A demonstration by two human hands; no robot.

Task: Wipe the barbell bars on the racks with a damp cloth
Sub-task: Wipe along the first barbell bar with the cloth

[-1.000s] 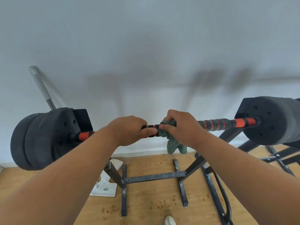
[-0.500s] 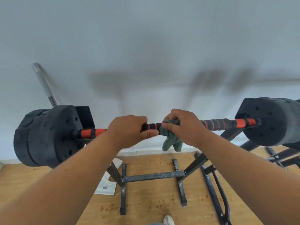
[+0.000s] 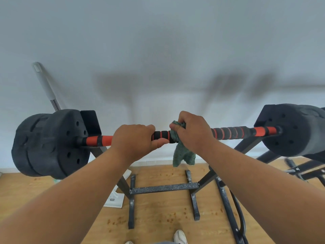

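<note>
A barbell bar (image 3: 233, 133) with black and red foam grips runs across the view on a dark metal rack (image 3: 163, 188). Black weight plates sit at its left end (image 3: 51, 143) and right end (image 3: 295, 129). My left hand (image 3: 135, 140) grips the bar left of centre, fingers wrapped over it. My right hand (image 3: 193, 132) holds a green cloth (image 3: 182, 154) wrapped round the bar just right of centre. The cloth's loose end hangs below the bar.
A white wall stands close behind the bar. A grey-handled pole (image 3: 45, 85) leans on the wall at left. Wooden floor lies below, with a white object (image 3: 114, 199) by the rack's foot. More dark frame bars (image 3: 299, 169) stand at right. My shoe (image 3: 179, 236) shows at the bottom.
My right hand with the cloth has slid slightly to the right along the bar, opening a small gap between my hands. The left hand keeps its grip.
</note>
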